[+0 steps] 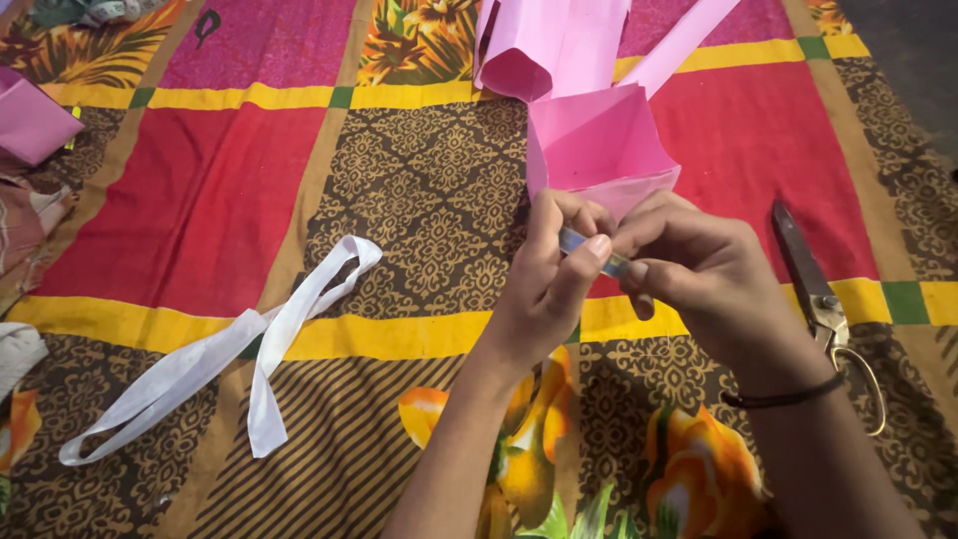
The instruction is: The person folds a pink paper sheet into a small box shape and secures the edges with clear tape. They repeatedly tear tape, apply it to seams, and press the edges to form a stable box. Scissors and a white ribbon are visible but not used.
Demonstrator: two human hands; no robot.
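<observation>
Centre frame: left hand (547, 274) and right hand (699, 274) both pinch a small clear strip (591, 250) just below the pink paper box (599, 150); scissors (823, 304) lie right on the patterned cloth (200, 200)

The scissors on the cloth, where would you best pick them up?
Probably by the metal handle loops of the scissors, coming from the near side. The blades point away up the patterned cloth, the loops lie nearest the right hand, and nothing covers them.
</observation>
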